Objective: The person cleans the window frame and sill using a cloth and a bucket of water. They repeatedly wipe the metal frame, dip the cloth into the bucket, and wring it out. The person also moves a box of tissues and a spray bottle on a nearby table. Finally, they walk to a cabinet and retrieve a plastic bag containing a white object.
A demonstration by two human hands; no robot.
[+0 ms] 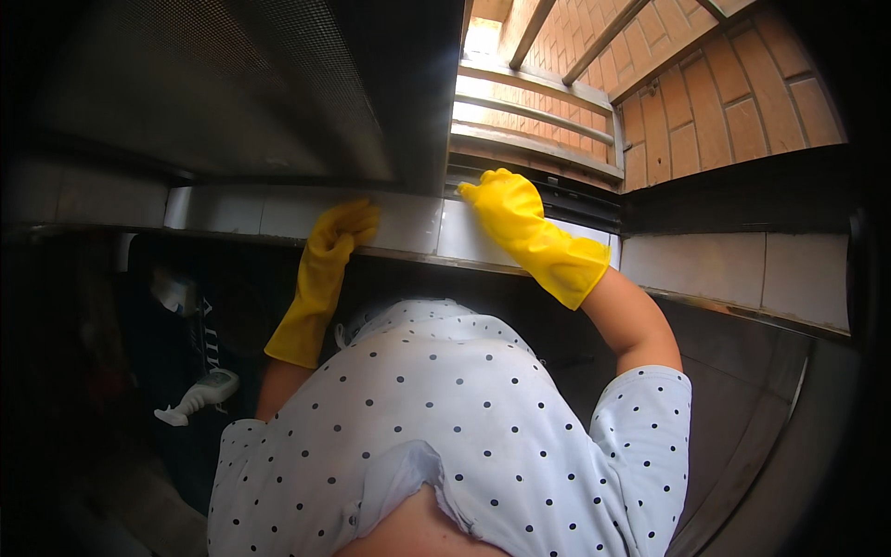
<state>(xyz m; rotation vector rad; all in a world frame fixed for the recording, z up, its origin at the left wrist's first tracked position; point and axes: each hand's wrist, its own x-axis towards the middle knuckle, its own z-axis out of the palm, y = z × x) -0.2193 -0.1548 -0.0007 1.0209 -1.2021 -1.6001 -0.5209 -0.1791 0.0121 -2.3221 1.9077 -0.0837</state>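
the left hand point(347, 228) and right hand point(509, 202) are curling their fingers; nobody can tell if they're gripping. along the ledge point(406, 223)'s back edge, a window track point(583, 204) is lying, probably stiff, its rim seeming best to hold.

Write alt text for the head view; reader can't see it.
Yellow-gloved right hand at a dark window track, left hand, gloved alike, at the white-tiled ledge. A dotted white top fills the lower middle; metal bars and an orange brick wall show beyond, and a spray bottle is at lower left.
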